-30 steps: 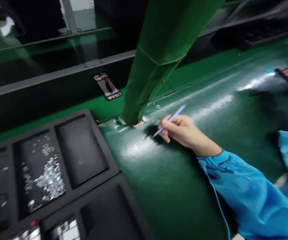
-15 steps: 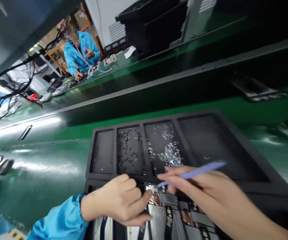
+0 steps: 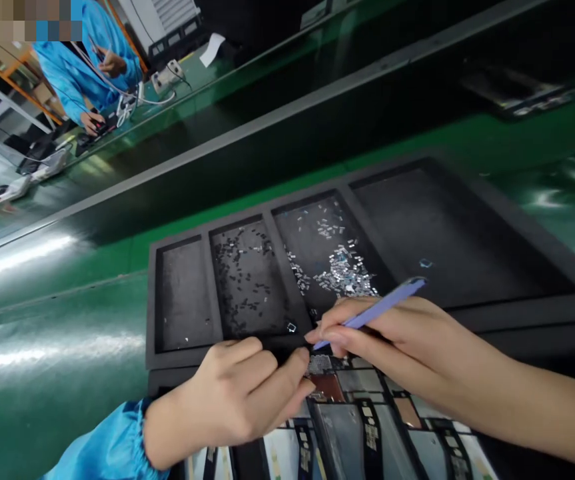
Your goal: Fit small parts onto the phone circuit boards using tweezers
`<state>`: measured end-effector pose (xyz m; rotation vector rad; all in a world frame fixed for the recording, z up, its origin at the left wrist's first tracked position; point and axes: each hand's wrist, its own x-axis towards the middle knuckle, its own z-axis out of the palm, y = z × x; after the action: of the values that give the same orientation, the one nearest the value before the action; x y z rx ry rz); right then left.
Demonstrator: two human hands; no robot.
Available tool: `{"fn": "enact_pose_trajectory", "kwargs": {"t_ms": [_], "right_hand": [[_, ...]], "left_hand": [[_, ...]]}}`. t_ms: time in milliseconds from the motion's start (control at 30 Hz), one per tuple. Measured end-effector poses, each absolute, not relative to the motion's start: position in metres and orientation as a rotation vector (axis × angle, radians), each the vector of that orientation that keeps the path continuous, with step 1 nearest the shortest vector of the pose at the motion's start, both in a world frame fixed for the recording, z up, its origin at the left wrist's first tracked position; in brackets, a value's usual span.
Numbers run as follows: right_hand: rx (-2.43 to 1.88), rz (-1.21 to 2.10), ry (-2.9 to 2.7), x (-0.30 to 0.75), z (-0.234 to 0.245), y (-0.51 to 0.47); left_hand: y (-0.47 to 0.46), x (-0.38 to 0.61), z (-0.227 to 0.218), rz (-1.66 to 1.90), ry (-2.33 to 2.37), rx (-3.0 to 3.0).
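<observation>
My right hand [image 3: 397, 340] pinches a thin lilac tool [image 3: 372, 312], its tip down by the near compartments of a black foam tray [image 3: 497, 193]. My left hand [image 3: 237, 393] is curled, thumb and forefinger pressed together on the top edge of a phone board [image 3: 327, 387] lying in a near compartment. Several more boards [image 3: 417, 427] lie beside it. One upper compartment holds small silver parts [image 3: 342, 270], another small dark parts [image 3: 247, 273].
The tray rests on a glossy green bench [image 3: 42, 373]. A dark conveyor channel [image 3: 267, 147] runs behind it, with a phone frame [image 3: 522, 93] at the far right. A co-worker in a blue coat [image 3: 82, 60] works at the far bench.
The view has swung left from the bare bench to the tray. My right hand has come over with the tool, and my left hand has arrived at the boards and slid slightly lower.
</observation>
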<state>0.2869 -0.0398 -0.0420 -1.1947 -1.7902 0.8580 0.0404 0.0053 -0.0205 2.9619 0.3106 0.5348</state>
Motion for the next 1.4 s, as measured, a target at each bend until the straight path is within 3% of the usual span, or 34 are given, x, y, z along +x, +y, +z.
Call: {"fn": "enact_pose_trajectory", "kwargs": {"t_ms": [333,533,800,1400], "right_hand": [[-1.076,0.987,-1.88,0.296,-0.043,-0.044],[-1.11,0.919,-1.841,0.295,-0.045,-0.045],[-1.389,1.202,-1.191,0.289,-0.04,-0.035],[-1.461,1.37,-1.225,0.293,-0.035,-0.034]], "left_hand": [[0.009,0.042,-0.025,0.51,0.297,2.843],[0.001,0.043,-0.02,0.419,0.233,3.154],[-0.005,0.046,-0.021,0.507,0.263,3.202],[-0.006,0.047,-0.019,0.33,0.388,3.166]]}}
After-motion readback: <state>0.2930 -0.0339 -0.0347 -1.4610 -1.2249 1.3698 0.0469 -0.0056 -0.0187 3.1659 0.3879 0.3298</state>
